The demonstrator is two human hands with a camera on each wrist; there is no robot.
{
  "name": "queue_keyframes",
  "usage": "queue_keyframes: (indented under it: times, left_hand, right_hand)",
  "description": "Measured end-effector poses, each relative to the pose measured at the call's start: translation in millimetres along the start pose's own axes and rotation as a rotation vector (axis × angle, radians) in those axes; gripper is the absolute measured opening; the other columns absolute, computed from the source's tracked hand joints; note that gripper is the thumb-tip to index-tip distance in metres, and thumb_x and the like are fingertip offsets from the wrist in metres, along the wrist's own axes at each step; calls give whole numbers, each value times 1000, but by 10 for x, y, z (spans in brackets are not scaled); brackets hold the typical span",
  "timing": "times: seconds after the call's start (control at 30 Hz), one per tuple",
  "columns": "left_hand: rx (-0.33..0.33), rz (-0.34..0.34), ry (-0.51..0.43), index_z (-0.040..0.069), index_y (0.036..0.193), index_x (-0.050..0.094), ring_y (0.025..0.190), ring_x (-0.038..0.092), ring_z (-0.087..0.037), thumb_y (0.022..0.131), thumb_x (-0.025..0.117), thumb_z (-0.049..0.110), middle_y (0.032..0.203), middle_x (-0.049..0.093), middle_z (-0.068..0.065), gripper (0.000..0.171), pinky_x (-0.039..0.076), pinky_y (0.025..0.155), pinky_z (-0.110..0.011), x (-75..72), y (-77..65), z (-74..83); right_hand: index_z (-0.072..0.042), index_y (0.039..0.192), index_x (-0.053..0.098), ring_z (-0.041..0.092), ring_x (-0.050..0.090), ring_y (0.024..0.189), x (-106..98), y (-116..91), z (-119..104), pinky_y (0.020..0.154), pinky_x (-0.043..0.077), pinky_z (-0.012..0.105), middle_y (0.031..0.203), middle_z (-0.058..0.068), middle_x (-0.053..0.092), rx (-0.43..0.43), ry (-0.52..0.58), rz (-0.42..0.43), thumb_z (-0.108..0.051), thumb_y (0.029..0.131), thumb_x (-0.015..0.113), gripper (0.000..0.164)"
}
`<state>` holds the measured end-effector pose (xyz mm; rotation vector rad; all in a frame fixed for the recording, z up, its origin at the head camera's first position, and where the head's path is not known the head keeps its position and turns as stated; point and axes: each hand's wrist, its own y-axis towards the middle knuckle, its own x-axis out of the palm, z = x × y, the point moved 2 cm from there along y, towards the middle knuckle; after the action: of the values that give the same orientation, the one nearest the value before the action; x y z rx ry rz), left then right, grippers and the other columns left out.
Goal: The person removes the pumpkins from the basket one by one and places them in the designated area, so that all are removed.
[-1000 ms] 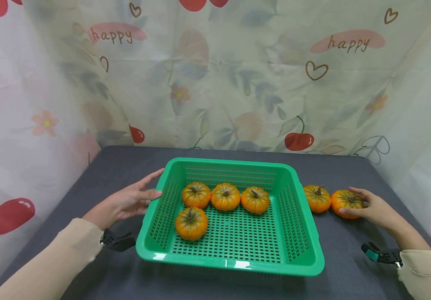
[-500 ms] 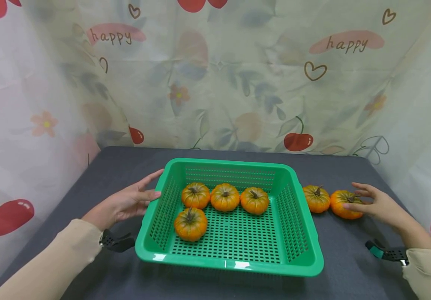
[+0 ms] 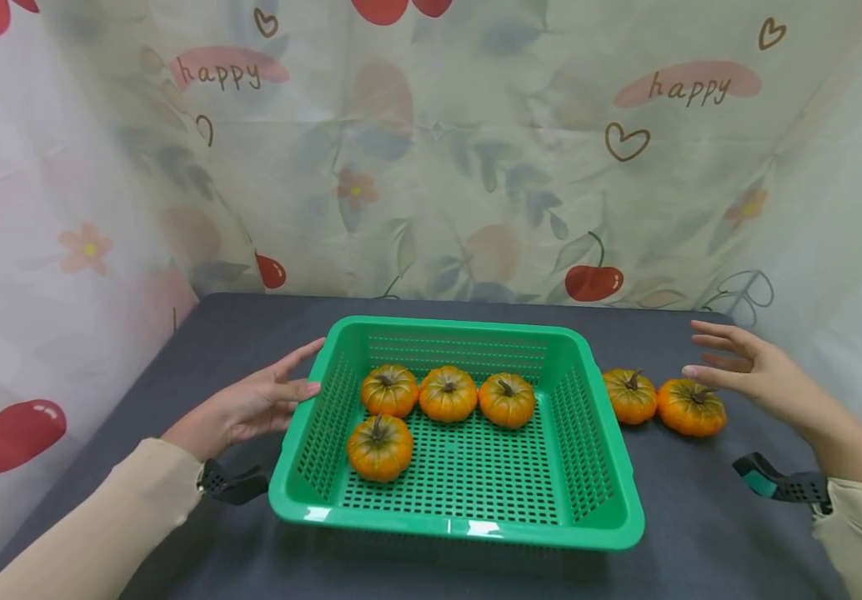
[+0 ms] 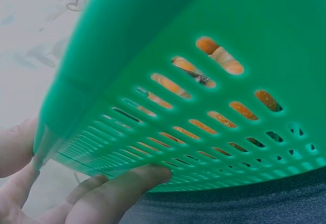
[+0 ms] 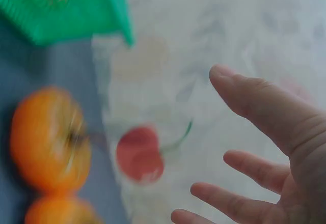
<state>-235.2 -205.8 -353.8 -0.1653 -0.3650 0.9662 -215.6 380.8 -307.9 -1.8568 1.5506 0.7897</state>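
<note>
Green basket, one, on the tabletop before you: perforated walls, four small pumpkins inside, namely a rear row of three and a front-left pumpkin. Loose to the right of it, two more, touching each other: inner pumpkin, partly behind the rim in view, contact with the wall untellable; outer pumpkin, at the end. Your left hand: thumb at the basket's left rim, fingers beneath it against the outer wall, apparently a light hold. Your right hand: fingers wide, holding nothing, near the outer pumpkin. Hazards, as judged: a sideways knock on the outer pumpkin could push its neighbour into the basket; a grip by the stem alone could slip or snap it; a one-sided pull on the left rim could swing the basket and set its pumpkins rolling; your right wrist strap, hanging low, could brush the outer pumpkin.
</note>
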Motion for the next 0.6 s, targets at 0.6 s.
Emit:
queue_keyframes:
  times: [0.6]
  left_hand:
    - [-2, 14, -2, 35, 156, -6, 100, 68, -23, 98, 57, 8, 133, 55, -14, 89, 57, 87, -45, 6, 7, -2]
  right_hand:
    - [-20, 149, 35, 33, 36, 140, 444, -17, -1453, 96, 46, 15, 155, 5, 33, -343, 215, -102, -20, 93, 67, 65]
